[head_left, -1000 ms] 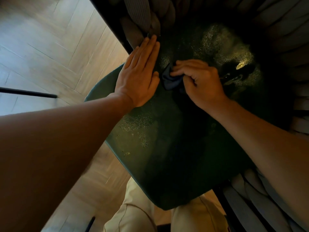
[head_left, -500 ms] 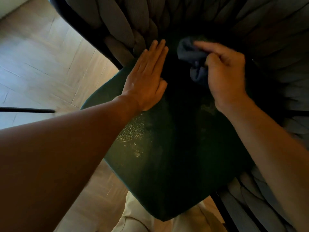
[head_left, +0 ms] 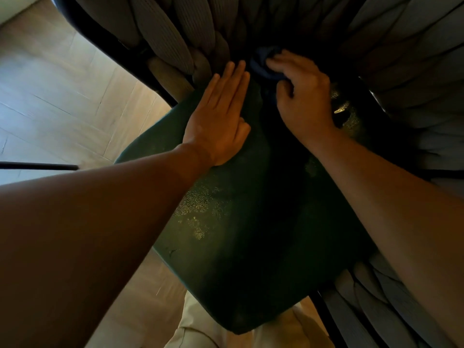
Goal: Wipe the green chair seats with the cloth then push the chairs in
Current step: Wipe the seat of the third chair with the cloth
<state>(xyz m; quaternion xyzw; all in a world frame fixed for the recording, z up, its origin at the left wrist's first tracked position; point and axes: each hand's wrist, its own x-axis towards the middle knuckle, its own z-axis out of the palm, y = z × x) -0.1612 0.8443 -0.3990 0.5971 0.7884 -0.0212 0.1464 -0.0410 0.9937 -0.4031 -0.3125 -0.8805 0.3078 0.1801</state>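
Note:
A dark green chair seat (head_left: 238, 234) fills the middle of the view, seen from above. My left hand (head_left: 221, 116) lies flat on its left rear part, fingers straight and together, pointing toward the backrest. My right hand (head_left: 303, 101) grips a dark blue cloth (head_left: 263, 64) bunched under its fingers at the back of the seat, where the seat meets the woven backrest (head_left: 190, 33). Most of the cloth is hidden by the hand and by shadow.
Thick grey woven cords of the backrest and armrest (head_left: 401, 71) curve round the seat at top and right. Light wooden floor (head_left: 50, 96) lies to the left, with a thin black bar (head_left: 37, 166) across it. My beige trousers (head_left: 200, 330) show below the seat's front edge.
My right hand has carried the cloth from the seat's middle to the back edge by the backrest. My left hand stays flat in nearly the same place.

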